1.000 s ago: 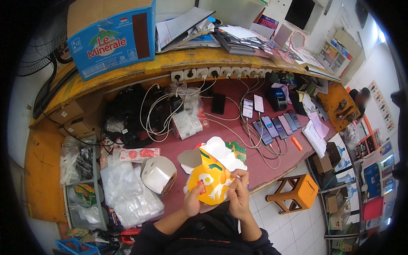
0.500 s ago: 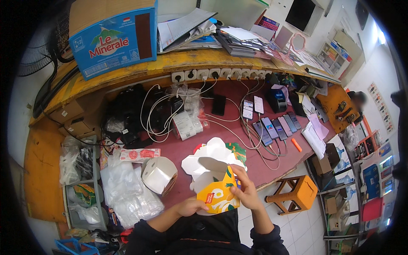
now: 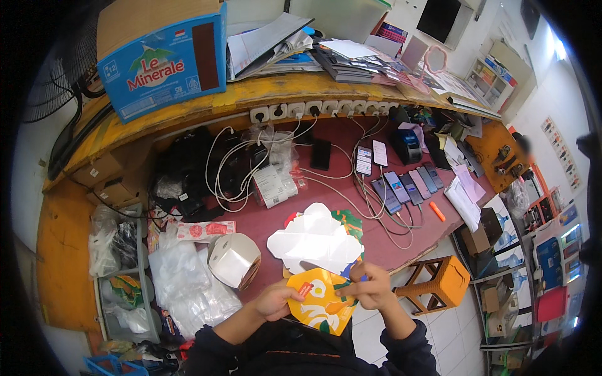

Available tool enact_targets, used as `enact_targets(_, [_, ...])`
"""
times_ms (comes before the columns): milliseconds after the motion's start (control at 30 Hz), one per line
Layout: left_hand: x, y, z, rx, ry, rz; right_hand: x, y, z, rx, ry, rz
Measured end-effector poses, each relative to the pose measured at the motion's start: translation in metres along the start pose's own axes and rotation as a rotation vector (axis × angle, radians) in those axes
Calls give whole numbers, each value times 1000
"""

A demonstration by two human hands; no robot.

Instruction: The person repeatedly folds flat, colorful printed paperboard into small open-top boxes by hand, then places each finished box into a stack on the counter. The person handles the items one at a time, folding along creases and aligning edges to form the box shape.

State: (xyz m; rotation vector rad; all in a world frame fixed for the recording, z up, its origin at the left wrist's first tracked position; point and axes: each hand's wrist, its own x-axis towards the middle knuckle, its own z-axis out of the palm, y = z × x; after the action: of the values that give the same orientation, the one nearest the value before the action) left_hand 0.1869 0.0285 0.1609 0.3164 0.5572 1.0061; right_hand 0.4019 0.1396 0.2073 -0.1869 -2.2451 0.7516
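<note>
Gripping a glossy yellow printed carton [image 3: 320,306] at the bench's near edge, my left hand [image 3: 274,301] and right hand [image 3: 370,289] pinch its folded sides.

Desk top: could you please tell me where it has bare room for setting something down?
Bare red desk lies between the white cables and the phones, above the white carton flat. The left end is crowded with plastic bags and a label roll.

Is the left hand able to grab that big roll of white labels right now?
Probably yes, once it lets go. The left hand is busy holding the yellow carton, but the roll of labels sits just beside it on the table, nothing between them.
</note>
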Motion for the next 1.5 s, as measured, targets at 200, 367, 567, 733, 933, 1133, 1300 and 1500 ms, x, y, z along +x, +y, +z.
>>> enact_targets(200, [4, 3, 9, -47, 63, 73, -6, -7, 18, -43, 141, 99])
enact_targets(367, [11, 5, 11, -6, 142, 143, -18, -6, 34, -284, 85, 97])
enact_targets(567, [42, -1, 16, 1629, 127, 252, -21, 28, 37, 70, 352, 615])
enact_targets(733, [28, -3, 11, 2107, 209, 1480, 4, 50, 51, 210, 286, 976])
enact_targets(933, [-23, 42, -39, 1553, 463, 1436, 56, 21, 55, 186, 125, 768])
enact_targets(1133, [-67, 63, -72, 1740, 656, 1604, 124, -6, 99, -91, 77, 210])
enact_targets(1300, [-66, 60, -97, 1774, 623, 1465, 139, 2, 155, -369, -508, 106])
enact_targets(1500, [-73, 90, -181, 1319, 589, 566, 112, 46, 216, -342, -261, -45])
